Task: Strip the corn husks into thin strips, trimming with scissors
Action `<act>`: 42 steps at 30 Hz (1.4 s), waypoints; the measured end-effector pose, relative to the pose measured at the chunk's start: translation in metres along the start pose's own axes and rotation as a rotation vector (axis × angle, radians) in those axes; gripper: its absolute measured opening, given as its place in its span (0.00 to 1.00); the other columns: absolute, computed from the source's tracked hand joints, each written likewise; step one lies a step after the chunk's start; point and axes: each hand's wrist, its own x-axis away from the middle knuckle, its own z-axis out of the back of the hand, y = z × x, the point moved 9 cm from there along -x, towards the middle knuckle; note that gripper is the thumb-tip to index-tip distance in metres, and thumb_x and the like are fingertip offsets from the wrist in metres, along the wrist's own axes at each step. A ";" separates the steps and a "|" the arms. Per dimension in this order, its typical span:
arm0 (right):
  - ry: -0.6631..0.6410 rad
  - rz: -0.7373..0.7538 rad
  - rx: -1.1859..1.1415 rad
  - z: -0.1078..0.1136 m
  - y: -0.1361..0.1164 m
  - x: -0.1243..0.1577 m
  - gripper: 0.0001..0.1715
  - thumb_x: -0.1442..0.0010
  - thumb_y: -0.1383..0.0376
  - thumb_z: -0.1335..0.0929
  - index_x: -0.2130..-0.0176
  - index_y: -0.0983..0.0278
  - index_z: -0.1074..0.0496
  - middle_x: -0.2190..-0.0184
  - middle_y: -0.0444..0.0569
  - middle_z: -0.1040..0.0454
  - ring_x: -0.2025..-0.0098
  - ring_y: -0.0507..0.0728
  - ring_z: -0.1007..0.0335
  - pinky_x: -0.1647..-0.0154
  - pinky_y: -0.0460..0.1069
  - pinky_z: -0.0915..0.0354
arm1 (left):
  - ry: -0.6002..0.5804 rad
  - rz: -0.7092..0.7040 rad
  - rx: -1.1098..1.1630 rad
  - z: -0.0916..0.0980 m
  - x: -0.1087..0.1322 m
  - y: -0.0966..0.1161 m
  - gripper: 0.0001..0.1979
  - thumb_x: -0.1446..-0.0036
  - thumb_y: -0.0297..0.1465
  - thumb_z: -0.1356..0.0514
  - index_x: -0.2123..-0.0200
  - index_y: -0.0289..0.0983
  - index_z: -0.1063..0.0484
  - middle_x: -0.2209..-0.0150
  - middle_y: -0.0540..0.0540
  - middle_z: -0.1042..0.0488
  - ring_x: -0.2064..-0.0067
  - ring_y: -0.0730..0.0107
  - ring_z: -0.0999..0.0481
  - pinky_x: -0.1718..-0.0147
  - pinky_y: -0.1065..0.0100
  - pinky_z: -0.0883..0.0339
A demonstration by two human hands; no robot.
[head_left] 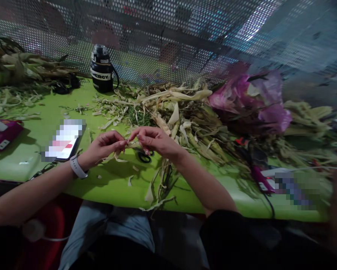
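Observation:
My left hand (105,145) and my right hand (154,140) meet above the green table (44,157), fingers pinched on a thin pale strip of dried corn husk (130,143) stretched between them. More husk strips (162,180) trail from under my right wrist down over the table's front edge. A grey band sits on my left wrist (77,167). Black scissors (144,155) lie on the table just below my hands.
A big heap of dried husks (185,120) lies behind my hands. A phone (63,142) rests at the left, a black bottle (101,69) at the back by a perforated metal screen. Pink-purple dyed husks (249,97) and a glue gun (261,180) are at the right.

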 end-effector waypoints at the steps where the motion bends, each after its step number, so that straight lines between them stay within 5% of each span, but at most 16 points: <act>1: 0.003 -0.047 -0.118 -0.003 0.008 -0.001 0.22 0.36 0.50 0.35 0.71 0.63 0.38 0.69 0.43 0.31 0.80 0.45 0.45 0.81 0.43 0.48 | -0.017 0.005 -0.005 -0.001 0.000 0.000 0.14 0.47 0.39 0.32 0.70 0.33 0.28 0.76 0.49 0.26 0.76 0.78 0.32 0.76 0.75 0.37; 7: 0.048 -0.146 -0.121 -0.006 0.021 -0.001 0.24 0.38 0.50 0.33 0.74 0.63 0.42 0.82 0.36 0.43 0.81 0.45 0.54 0.81 0.43 0.57 | -0.074 0.051 -0.063 -0.002 -0.002 -0.006 0.14 0.46 0.38 0.33 0.70 0.32 0.27 0.76 0.49 0.27 0.76 0.79 0.33 0.76 0.75 0.39; 13: -0.055 -0.104 0.150 -0.005 0.007 0.001 0.22 0.37 0.50 0.33 0.72 0.64 0.36 0.76 0.41 0.36 0.77 0.46 0.46 0.77 0.43 0.48 | -0.089 0.226 -0.076 0.000 -0.001 -0.028 0.15 0.49 0.40 0.32 0.72 0.32 0.24 0.77 0.48 0.25 0.76 0.78 0.32 0.76 0.74 0.38; 16: 0.024 0.013 0.248 0.004 -0.005 0.001 0.21 0.40 0.50 0.32 0.71 0.65 0.33 0.66 0.47 0.32 0.73 0.47 0.40 0.74 0.44 0.42 | -0.097 0.350 -0.049 -0.002 0.002 -0.040 0.15 0.52 0.40 0.30 0.70 0.32 0.22 0.76 0.47 0.24 0.77 0.78 0.31 0.76 0.75 0.37; 20: 0.170 -0.011 0.291 0.020 -0.003 0.001 0.22 0.43 0.48 0.29 0.71 0.64 0.33 0.76 0.42 0.35 0.77 0.47 0.44 0.78 0.44 0.46 | -0.139 0.452 0.005 -0.008 0.005 -0.047 0.15 0.55 0.37 0.28 0.69 0.32 0.21 0.74 0.45 0.22 0.77 0.77 0.29 0.76 0.75 0.35; 34: 0.221 -0.152 0.075 0.027 0.023 -0.006 0.27 0.46 0.45 0.29 0.74 0.63 0.37 0.86 0.37 0.41 0.84 0.45 0.52 0.84 0.44 0.55 | -0.253 0.460 -0.008 -0.016 0.005 -0.047 0.13 0.51 0.39 0.30 0.70 0.33 0.21 0.74 0.45 0.22 0.75 0.78 0.28 0.75 0.76 0.34; 42: 0.211 -0.159 0.094 0.014 0.037 -0.011 0.28 0.44 0.43 0.31 0.73 0.63 0.38 0.85 0.37 0.39 0.83 0.46 0.48 0.83 0.43 0.50 | -0.306 0.497 -0.007 -0.026 0.009 -0.057 0.11 0.51 0.37 0.30 0.71 0.33 0.20 0.75 0.45 0.22 0.76 0.77 0.28 0.74 0.75 0.33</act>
